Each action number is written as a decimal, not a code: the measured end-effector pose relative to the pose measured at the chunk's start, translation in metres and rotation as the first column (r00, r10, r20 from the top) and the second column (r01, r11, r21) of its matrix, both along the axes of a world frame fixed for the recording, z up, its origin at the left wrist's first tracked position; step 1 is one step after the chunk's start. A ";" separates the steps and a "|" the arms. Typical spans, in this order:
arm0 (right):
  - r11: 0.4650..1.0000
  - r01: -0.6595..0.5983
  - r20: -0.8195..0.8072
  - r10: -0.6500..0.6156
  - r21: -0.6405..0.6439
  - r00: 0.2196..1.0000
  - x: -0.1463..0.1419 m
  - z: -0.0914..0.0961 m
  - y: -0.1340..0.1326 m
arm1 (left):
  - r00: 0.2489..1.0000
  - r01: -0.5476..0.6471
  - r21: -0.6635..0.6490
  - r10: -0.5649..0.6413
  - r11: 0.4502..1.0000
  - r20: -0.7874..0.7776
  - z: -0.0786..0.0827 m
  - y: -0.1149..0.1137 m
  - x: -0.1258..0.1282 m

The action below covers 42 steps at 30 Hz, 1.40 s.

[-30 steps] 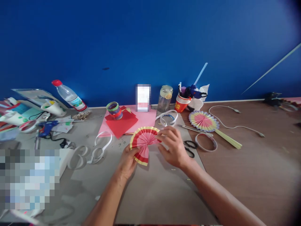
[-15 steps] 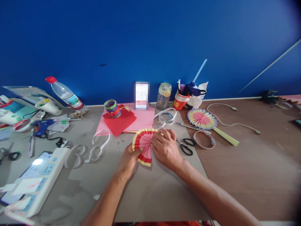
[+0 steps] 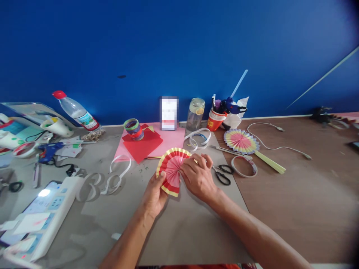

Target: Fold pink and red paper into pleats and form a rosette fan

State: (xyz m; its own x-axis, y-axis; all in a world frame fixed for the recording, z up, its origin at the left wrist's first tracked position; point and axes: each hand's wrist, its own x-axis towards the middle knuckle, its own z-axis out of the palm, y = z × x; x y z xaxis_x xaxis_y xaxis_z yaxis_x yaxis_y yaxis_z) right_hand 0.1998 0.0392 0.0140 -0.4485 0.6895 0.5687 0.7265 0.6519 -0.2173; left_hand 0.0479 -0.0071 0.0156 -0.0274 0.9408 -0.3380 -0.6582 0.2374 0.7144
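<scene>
A pleated paper fan (image 3: 173,165) in pink, red and yellow is spread in a part circle between my hands. My left hand (image 3: 156,190) grips its lower left edge, thumb on the front face and fingers behind. On the other side, my right hand (image 3: 198,173) is closed on the fan near its centre and right part, which it partly hides. Just right of that hand lie black-handled scissors (image 3: 223,175). Farther right rests a finished-looking round pleated fan (image 3: 241,141) with a pale yellow handle (image 3: 269,162).
Behind the hands are red paper squares (image 3: 144,144), pink paper (image 3: 174,140), a wrapped jar (image 3: 134,129), a glass jar (image 3: 195,114) and a red cup (image 3: 215,119) holding tools. A tape roll (image 3: 244,166) lies right; a power strip (image 3: 53,216) and bottle (image 3: 80,114) are left.
The fan has tilted and its upper edge has risen slightly. My left thumb has shifted to the fan's left edge, while my right hand stays at the centre.
</scene>
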 end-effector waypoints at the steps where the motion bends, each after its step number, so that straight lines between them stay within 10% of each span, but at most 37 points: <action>1: 1.000 0.006 -0.008 -0.006 0.008 1.000 0.000 0.000 0.000 | 0.999 0.026 -0.011 -0.025 1.000 0.047 0.000 0.000 0.001; 14: 0.999 -0.017 -0.037 0.015 -0.043 0.999 -0.003 0.002 -0.001 | 0.998 0.025 -0.181 -0.013 0.983 0.068 -0.010 0.002 0.000; 42: 0.993 0.088 -0.166 -0.075 0.074 0.983 -0.008 -0.001 -0.003 | 0.997 -0.077 -0.061 0.076 0.995 -0.026 -0.001 -0.004 0.024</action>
